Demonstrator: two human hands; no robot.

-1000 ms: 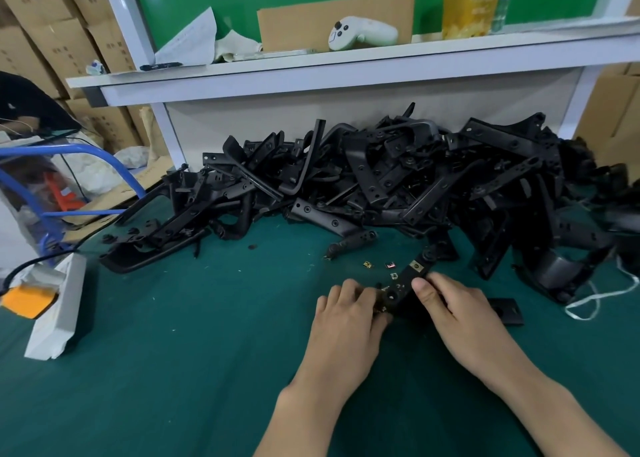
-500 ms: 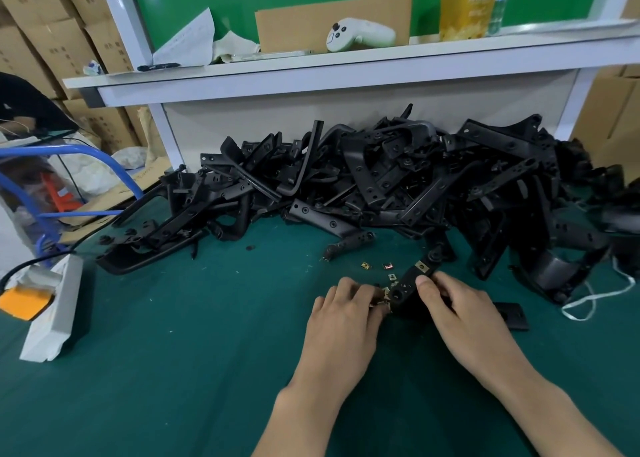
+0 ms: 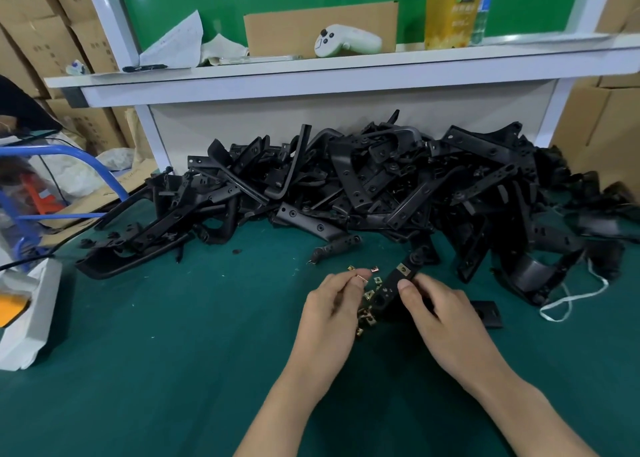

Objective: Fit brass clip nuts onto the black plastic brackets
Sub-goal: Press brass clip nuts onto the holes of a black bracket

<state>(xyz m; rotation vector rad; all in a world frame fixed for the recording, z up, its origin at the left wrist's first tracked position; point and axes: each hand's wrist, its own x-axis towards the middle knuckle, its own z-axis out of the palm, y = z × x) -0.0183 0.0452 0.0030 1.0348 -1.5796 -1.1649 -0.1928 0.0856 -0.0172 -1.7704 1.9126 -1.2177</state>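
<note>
Two bare forearms reach in from the near edge over the green felt mat (image 3: 173, 370). The right hand (image 3: 446, 321) curls round one long black plastic bracket (image 3: 389, 288), with the thumb pressed on its upper face. The bracket lies slanted, and its far end carries one fitted brass clip (image 3: 402, 268). Just left of the bracket, the left hand (image 3: 332, 318) pinches a single brass clip nut (image 3: 362, 277) between thumb and fingertips. Between that hand and the bracket lie loose brass nuts (image 3: 369, 295), about seven, too small to count surely. Right of the bracket, past the right hand, lies one flat black plastic plate (image 3: 486, 313). Beyond the bracket rises one heap of black brackets (image 3: 381, 186), too tangled to count. Farther behind it, one white shelf (image 3: 311, 72) bears one white game controller (image 3: 346, 41) and one yellow carton (image 3: 446, 6), whose print is unreadable.
</note>
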